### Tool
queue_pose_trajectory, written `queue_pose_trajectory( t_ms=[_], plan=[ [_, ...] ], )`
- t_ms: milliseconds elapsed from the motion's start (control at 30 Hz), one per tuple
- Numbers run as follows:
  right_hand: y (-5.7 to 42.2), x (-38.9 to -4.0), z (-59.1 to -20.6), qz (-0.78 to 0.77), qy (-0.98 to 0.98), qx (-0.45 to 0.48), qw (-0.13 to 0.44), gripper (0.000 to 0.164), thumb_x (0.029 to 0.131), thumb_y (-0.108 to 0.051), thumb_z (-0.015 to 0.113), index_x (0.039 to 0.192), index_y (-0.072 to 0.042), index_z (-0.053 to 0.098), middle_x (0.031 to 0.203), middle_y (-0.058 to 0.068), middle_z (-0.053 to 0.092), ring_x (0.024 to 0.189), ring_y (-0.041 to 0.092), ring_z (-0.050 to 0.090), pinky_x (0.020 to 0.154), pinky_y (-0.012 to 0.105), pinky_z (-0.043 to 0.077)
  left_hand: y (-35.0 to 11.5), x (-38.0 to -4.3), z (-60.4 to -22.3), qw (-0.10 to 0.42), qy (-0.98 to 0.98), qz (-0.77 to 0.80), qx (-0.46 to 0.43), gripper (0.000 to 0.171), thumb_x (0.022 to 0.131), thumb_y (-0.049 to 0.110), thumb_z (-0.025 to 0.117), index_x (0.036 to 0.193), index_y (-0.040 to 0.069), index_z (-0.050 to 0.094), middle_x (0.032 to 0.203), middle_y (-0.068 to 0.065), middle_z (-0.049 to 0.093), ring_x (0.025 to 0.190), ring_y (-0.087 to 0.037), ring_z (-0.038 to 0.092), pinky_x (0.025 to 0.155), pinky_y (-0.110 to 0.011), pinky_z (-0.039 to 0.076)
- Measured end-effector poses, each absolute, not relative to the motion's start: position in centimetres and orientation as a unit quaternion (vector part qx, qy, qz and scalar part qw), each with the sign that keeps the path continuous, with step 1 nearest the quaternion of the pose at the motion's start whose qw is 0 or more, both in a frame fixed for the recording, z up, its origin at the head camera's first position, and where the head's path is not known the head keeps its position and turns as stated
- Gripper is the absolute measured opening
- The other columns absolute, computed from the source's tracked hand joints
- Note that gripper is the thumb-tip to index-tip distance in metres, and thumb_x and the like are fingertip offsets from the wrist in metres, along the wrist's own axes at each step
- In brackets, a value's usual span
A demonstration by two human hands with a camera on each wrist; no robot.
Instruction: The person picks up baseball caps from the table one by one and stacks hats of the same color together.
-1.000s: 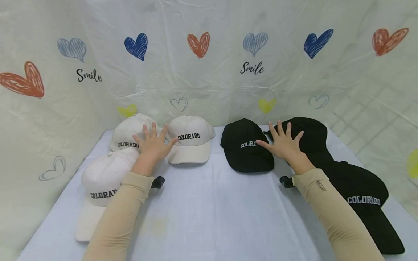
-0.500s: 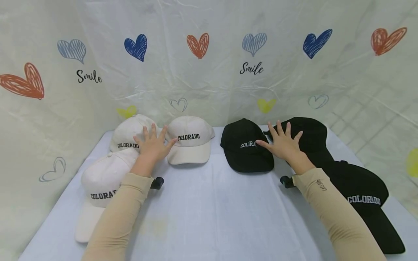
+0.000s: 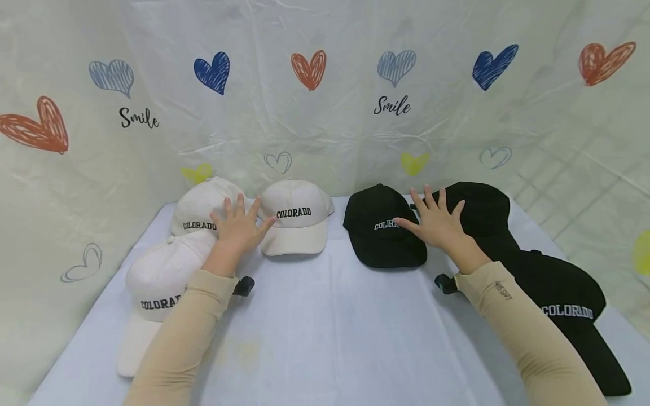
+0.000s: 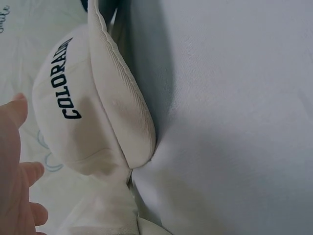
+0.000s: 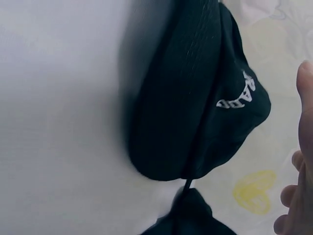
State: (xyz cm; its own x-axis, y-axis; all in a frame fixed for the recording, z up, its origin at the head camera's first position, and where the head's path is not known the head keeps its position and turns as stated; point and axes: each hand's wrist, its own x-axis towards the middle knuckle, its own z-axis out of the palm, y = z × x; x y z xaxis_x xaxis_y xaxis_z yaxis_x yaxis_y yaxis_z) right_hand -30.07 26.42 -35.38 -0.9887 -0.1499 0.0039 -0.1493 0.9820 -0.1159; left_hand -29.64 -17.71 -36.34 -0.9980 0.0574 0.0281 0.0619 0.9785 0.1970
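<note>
My left hand (image 3: 238, 227) is spread with fingers straight, holding nothing, over the gap between two white caps. Those are the back-left white cap (image 3: 195, 203) and the white cap (image 3: 294, 237) nearer the middle, both lettered COLORADO. My right hand (image 3: 439, 223), also spread and holding nothing, overlaps the edge of a black COLORADO cap (image 3: 378, 248) and a black cap (image 3: 482, 208) behind it. In the left wrist view a white cap (image 4: 78, 112) lies beyond my fingers (image 4: 10, 147). The right wrist view has a black cap (image 5: 181, 107) apart from my fingers (image 5: 305, 122).
A third white cap (image 3: 162, 270) lies front left, partly behind my left sleeve (image 3: 178, 344). Another black cap (image 3: 563, 282) sits front right beside my right sleeve (image 3: 528, 327). The white-covered table (image 3: 330, 327) meets a heart-printed sheet (image 3: 345, 124) at the back.
My right hand has shifted slightly left over the black caps. The left hand has barely moved, and the caps stay where they were.
</note>
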Motion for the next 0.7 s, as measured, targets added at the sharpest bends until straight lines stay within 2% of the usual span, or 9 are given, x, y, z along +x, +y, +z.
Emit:
queue_pose_trajectory(
  t_ms=[400,700],
  plan=[
    [24.8,-28.8,-34.8,-0.064,0.992,-0.108,-0.001,0.098,0.098,-0.077,0.033,0.165,-0.012,0.002,0.168,0.024,-0.007,0.148,0.05,-0.02,0.105,0.078,-0.017,-17.6,-28.7,-35.9,0.022,-0.994,-0.105,-0.038,0.08,0.104,0.064,0.035,0.166,0.018,0.015,0.167,-0.027,-0.003,0.15,-0.052,-0.01,0.108,-0.08,-0.005],
    [23.5,-27.9,-34.6,-0.078,0.989,-0.128,-0.017,0.095,0.1,-0.073,0.037,0.165,-0.01,0.007,0.168,0.025,-0.002,0.149,0.051,-0.014,0.108,0.078,-0.009,-17.2,-27.8,-35.7,0.042,-0.991,-0.114,-0.048,0.079,0.103,0.064,0.039,0.166,0.021,0.016,0.169,-0.023,0.0,0.151,-0.05,-0.007,0.109,-0.08,-0.003]
  ],
)
